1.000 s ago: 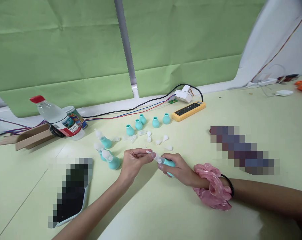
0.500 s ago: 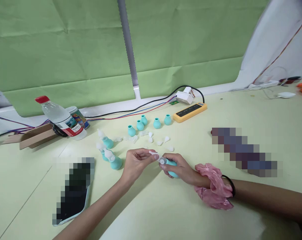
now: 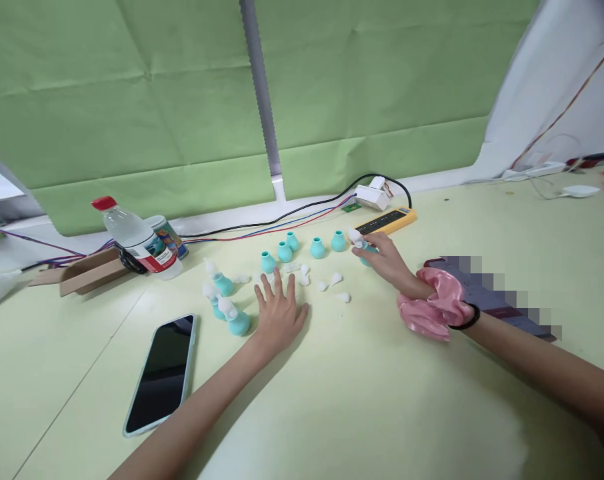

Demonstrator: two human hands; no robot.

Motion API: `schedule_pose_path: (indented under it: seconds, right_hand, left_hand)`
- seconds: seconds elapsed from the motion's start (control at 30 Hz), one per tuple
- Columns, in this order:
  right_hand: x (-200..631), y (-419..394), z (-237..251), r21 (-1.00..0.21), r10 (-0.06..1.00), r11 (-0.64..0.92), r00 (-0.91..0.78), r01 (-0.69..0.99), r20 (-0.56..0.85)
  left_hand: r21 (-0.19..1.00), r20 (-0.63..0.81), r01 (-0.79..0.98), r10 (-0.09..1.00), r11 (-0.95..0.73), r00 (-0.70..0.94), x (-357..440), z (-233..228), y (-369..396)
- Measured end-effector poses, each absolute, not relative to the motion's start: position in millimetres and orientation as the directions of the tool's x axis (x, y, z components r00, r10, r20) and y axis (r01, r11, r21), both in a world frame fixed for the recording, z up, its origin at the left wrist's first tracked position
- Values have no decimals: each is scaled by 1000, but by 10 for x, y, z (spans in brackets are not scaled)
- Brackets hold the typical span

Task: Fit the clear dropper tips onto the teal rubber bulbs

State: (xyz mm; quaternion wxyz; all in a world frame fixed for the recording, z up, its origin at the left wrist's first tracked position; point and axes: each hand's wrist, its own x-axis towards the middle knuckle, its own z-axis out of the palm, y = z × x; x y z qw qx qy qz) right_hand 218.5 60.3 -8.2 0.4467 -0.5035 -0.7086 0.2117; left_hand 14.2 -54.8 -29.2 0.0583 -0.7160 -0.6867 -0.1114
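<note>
As right hand [image 3: 385, 257] grips teal bulb [image 3: 368, 254] (capped), left hand [image 3: 278, 310] flat

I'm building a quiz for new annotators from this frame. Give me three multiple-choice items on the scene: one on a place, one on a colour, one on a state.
1. Where does the phone lie?
A. left of the left forearm
B. on the power strip
C. under the water bottle

2. What colour is the scrunchie on the right wrist?
A. blue
B. pink
C. yellow

3. What is the left hand doing?
A. gripping a bottle
B. pinching a white tip
C. open, fingers spread, over the table

Answers:
1 A: the phone lies flat on the table, left of the left forearm.
2 B: the gathered cloth at the wrist is pink.
3 C: its fingers are spread near the white tips, holding nothing, while the right hand holds a teal bulb with a white tip by the yellow power strip.
</note>
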Motion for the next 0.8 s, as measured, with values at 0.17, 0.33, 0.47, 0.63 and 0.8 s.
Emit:
schedule_pose_path:
  seconds: [0.17,0.33,0.47,0.63,0.8]
  right_hand:
    - [2295,837,-312,-788,932,295,20,541,362]
    - [2317,921,-433,-791,915,339,18,509,404]
    - [2283,893,-448,-797,902,373,18,475,432]
    - [2245,804,-452,-797,868,414,73,440,491]
    - [2243,760,-440,-738,847,455,12,498,531]
  left_hand:
    - [-37,220,999,975,6,2,99,-359,-467]
    - [-21,195,995,975,-101,103,117,-354,-482]
    - [24,212,985,964,-170,162,183,-317,-512]
    - [106,402,993,915,-60,13,173,-300,-478]
    - [300,462,954,871,23,-167,77,-368,-431]
